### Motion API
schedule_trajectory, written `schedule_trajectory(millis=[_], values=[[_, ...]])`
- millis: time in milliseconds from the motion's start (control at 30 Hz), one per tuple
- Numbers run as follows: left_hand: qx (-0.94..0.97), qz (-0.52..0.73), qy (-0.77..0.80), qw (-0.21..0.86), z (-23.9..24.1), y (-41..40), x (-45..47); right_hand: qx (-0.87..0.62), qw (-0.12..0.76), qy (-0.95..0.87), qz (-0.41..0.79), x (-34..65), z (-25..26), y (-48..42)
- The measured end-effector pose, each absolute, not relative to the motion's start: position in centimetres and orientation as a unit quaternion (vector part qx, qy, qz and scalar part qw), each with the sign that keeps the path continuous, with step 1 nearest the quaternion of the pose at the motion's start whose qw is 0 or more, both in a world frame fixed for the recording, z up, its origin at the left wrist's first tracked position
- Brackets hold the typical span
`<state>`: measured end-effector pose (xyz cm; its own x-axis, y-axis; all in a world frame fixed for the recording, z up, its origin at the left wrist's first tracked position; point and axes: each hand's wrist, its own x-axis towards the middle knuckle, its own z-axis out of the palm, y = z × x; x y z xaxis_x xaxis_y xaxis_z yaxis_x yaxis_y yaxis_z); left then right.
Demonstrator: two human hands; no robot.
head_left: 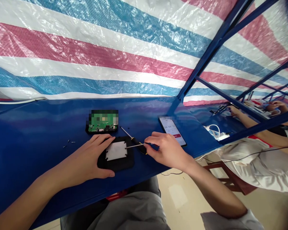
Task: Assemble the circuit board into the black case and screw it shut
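Observation:
My left hand [92,156] rests on a black square cover [116,155] with a white plate in its middle, fingers curled round its left side and front edge. My right hand [164,148] pinches a thin screwdriver [134,146] whose shaft points left to the white plate's right edge. A second screwdriver with a black and yellow handle [132,138] lies on the table just behind it. Behind the cover sits a black tray holding a green circuit board [102,124].
Small loose screws [69,142] lie left of the cover on the blue table [38,134]. A phone [172,130] showing a timer lies right of my hand. A striped tarp hangs behind. Another person [254,153] works at the right, past a blue frame.

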<state>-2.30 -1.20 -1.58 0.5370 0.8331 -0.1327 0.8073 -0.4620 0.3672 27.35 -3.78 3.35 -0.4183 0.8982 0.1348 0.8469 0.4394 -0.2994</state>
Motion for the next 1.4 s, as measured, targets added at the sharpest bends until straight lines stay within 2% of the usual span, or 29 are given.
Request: schedule_trajectory(millis=[300, 667, 1033, 1400], values=[[0.854, 0.03, 0.479, 0.2, -1.6, -1.1, -2.2, -0.464, 0.032, -0.882, 0.078, 25.9, 7.2, -2.7], [0.858, 0.03, 0.475, 0.192, -1.7, -1.1, -2.1, -0.439, 0.164, -0.843, 0.264, 23.9, 7.7, -0.6], [0.862, 0.042, 0.469, 0.187, -1.8, -1.1, -2.1, -0.408, 0.28, -0.827, 0.266, 23.9, 7.5, -0.6], [0.863, 0.071, 0.461, 0.193, -2.1, -1.1, -2.3, -0.384, 0.233, -0.861, 0.238, 23.1, 6.8, -0.6]])
